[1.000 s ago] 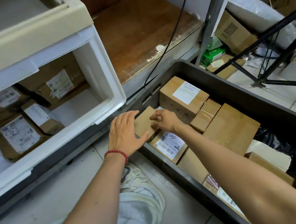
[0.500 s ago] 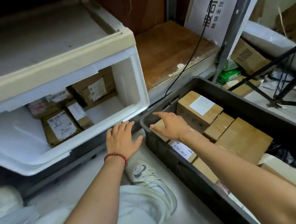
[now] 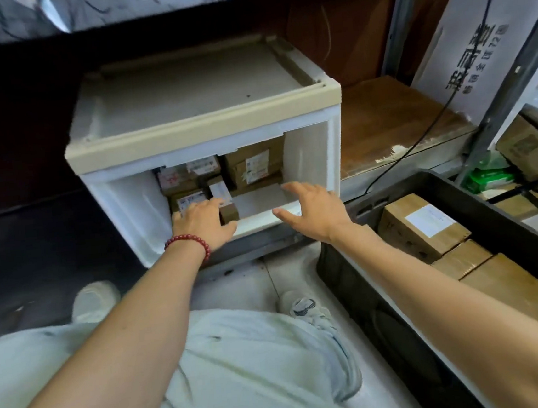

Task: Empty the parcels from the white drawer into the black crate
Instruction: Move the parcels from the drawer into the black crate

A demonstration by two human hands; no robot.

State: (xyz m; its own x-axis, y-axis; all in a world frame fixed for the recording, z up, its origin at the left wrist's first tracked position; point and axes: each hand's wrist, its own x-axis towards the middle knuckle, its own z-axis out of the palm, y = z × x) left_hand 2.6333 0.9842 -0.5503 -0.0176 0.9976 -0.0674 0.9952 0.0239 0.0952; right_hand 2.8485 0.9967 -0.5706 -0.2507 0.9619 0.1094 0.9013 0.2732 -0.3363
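the white drawer stood open under its beige-topped cabinet, several labelled cardboard parcels stacked at its back and left, the right part of its floor bare. to the right, the black crate sat on the floor with brown boxes packed inside. the left hand, a red bead bracelet at the wrist, reached over the drawer's front lip, fingers laid on a small upright parcel; whether it gripped could not be told. the right hand hovered at the lip, fingers spread, holding nothing.
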